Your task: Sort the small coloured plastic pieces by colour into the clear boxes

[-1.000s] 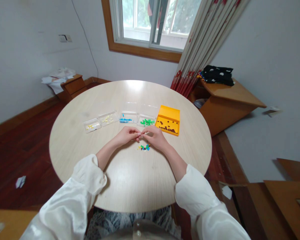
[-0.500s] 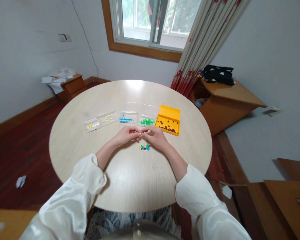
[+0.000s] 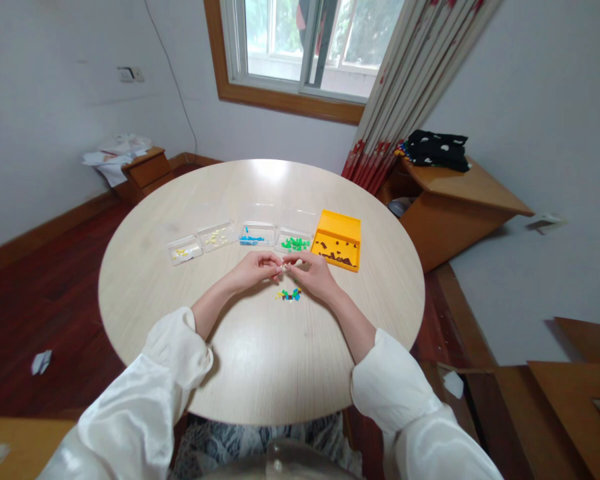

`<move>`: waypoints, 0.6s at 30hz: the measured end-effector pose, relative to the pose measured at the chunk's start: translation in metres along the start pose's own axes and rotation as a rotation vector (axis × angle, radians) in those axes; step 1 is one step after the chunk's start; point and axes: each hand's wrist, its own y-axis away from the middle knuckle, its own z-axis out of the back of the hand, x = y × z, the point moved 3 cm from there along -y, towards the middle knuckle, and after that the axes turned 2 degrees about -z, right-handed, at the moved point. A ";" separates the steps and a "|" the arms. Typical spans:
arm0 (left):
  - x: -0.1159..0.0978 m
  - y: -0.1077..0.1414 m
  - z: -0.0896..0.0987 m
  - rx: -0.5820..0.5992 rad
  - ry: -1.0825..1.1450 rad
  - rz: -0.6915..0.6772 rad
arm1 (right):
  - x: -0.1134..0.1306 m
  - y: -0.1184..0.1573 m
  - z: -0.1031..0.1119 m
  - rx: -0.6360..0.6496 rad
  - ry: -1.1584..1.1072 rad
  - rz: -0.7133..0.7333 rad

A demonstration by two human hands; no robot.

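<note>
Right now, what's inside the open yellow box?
The yellow box holds dark brown pieces, clustered toward its near side and scattered farther back. The right hand seems to overlap the box's near-left corner; whatever that covers can't be seen.

Clear boxes (image 3: 269,233) show yellow pieces (image 3: 181,253), pale-yellow pieces (image 3: 217,237), blue pieces (image 3: 253,239) and green pieces (image 3: 295,245); the orange-yellow box (image 3: 340,225) has dark brown pieces (image 3: 347,261). The bench (image 3: 275,367) is pale beige, faintly grained (the cloth (image 3: 436,150) is black with white patches).

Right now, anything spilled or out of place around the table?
A white scrap lies on the red floor left of the round table, a second white scrap low on its right; both look like stray litter. The multicolored cluster looks gathered, not spilled.
</note>
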 end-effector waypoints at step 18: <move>-0.006 0.000 0.006 -0.035 -0.001 -0.021 | -0.001 0.001 0.002 -0.034 -0.003 -0.023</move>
